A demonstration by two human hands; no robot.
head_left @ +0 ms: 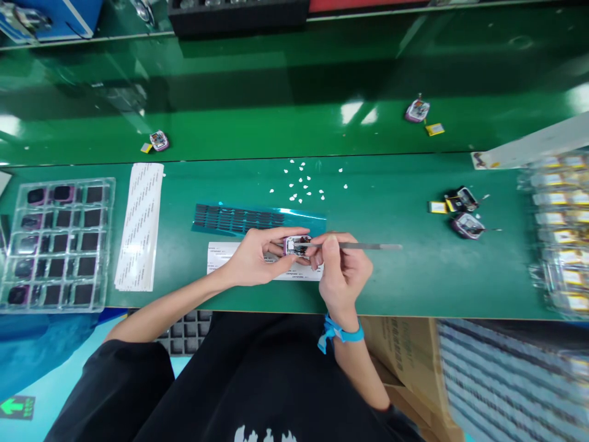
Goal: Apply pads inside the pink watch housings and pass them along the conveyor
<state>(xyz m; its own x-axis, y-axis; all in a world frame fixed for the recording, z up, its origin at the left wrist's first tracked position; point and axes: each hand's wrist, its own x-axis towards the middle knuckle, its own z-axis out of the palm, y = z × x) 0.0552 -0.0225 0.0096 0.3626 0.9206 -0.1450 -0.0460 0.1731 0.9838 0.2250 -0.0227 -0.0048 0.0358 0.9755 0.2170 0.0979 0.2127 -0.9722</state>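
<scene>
Between the thumb and fingers of my left hand (257, 258) is a small device housing (291, 245), its open inside facing up with a white piece and dark parts. My right hand (343, 267) is closed round thin metal tweezers (368, 246), whose tip reaches into the housing. Under both hands lies a white printed sheet (221, 251). Just beyond them is a blue film strip (317, 223) with rows of black pieces. Small white stickers (300, 180) are scattered farther back.
At left are a clear compartment tray (111, 245) and white label strips (140, 227). Opened devices (467, 226) with yellow batteries (437, 207) lie at right, near a tray of batteries (554, 230). More devices (418, 110) (159, 140) rest on the back ledge.
</scene>
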